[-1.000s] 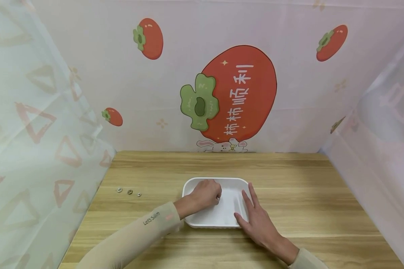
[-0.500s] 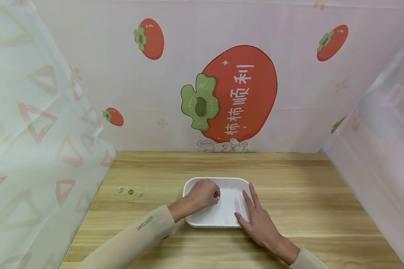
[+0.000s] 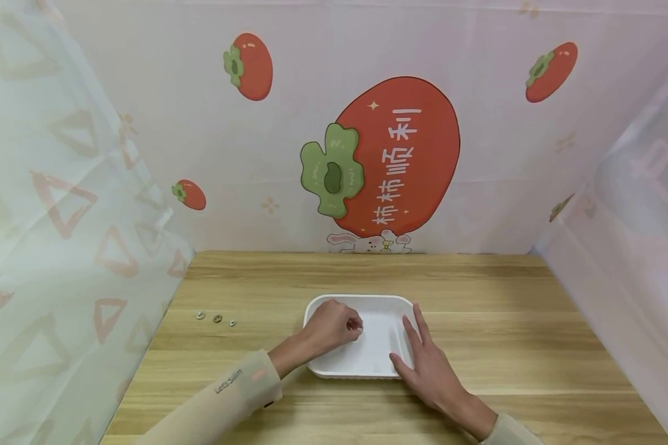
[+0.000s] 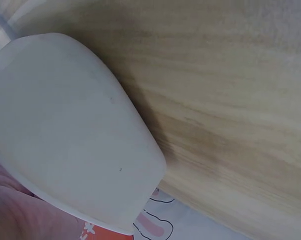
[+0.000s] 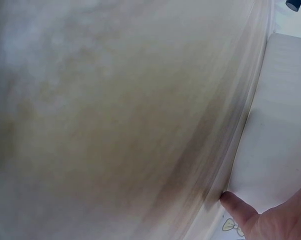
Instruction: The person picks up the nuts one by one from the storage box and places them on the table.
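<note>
A white rectangular tray lies on the wooden table in the head view. Over its left half is my left hand, thumb and fingertips drawn together on a small shiny metal piece that is mostly hidden. At the tray's right end my right hand rests with spread, fairly straight fingers on the rim. The right wrist view has the thumb touching the tray's edge. In the left wrist view the tray fills the left side, and part of the hand shows below it.
Three small metal nuts or washers lie in a row left of the tray: one silvery, one darker, one smaller. A printed cloth hangs behind the wooden table, with patterned sheets at both sides.
My left hand has shifted slightly left over the tray and turned, so the gap between thumb and forefinger shows more. The right hand and tray stay in place.
</note>
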Motion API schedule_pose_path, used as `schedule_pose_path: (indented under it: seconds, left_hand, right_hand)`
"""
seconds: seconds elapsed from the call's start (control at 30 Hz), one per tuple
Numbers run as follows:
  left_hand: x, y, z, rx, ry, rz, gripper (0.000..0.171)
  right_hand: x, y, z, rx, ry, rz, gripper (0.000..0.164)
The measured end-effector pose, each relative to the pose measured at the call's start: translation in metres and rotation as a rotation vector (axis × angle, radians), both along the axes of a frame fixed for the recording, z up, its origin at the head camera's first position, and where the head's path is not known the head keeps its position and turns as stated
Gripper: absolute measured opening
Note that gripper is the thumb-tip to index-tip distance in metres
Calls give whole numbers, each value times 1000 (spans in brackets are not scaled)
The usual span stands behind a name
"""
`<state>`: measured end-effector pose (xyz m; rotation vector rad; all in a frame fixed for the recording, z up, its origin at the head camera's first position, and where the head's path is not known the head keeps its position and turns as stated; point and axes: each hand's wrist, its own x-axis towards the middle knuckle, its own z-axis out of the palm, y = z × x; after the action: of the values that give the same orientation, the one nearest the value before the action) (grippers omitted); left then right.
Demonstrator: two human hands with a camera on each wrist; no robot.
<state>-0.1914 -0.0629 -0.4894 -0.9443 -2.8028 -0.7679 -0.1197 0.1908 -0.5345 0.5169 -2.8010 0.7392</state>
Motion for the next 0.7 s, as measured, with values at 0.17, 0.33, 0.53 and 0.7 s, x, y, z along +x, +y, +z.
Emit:
schedule_pose_path:
  seconds: [0.17, 0.33, 0.53, 0.7]
  left_hand:
    - [4, -3, -2, 64, -8, 5, 5]
    - [7, -6, -5, 92, -5, 21, 5]
    - [12, -10, -3, 145, -27, 45, 3]
    - [15, -14, -2, 230, -84, 55, 4]
  right_hand:
    - [0, 0, 0, 9, -7, -12, 80]
    - [0, 0, 0, 12, -12, -12, 80]
    - [1, 0, 0, 11, -10, -13, 80]
    - [0, -1, 0, 10, -9, -14, 80]
